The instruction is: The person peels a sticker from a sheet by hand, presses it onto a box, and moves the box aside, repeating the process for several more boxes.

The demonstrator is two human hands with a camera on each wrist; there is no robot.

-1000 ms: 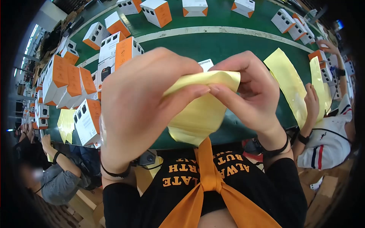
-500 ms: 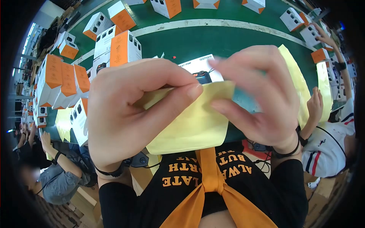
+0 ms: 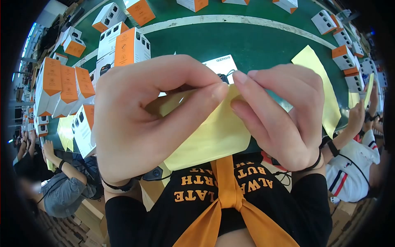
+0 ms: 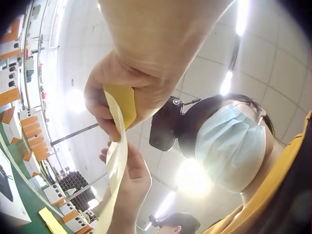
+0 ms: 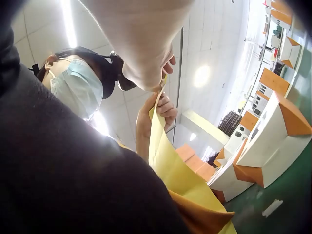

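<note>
A thin, glossy yellow sheet (image 3: 205,140) hangs between both hands in front of the wearer's chest. My left hand (image 3: 152,111) pinches its upper edge between thumb and curled index finger. At the upper right corner, my right hand (image 3: 284,111) has its thumb (image 3: 242,113) over the sheet and its index fingertip at the edge. From the right wrist, the yellow sheet (image 5: 173,163) rises to the fingers of both hands. Beyond the fingertips, a white box (image 3: 222,64) printed "Gizmore" lies on the green table, partly hidden by the hands.
White and orange boxes (image 3: 125,45) stand stacked at the left of the green table (image 3: 197,41), with more along its far side. Another yellow sheet (image 3: 319,90) lies at the right. People sit on both sides, one in a white shirt (image 3: 349,168) at the right.
The sheet's upper part, bunched between both thumbs earlier, now hangs flatter. My right hand came off its edge, moved in a blur, and is back at the corner. The left hand kept its pinch.
</note>
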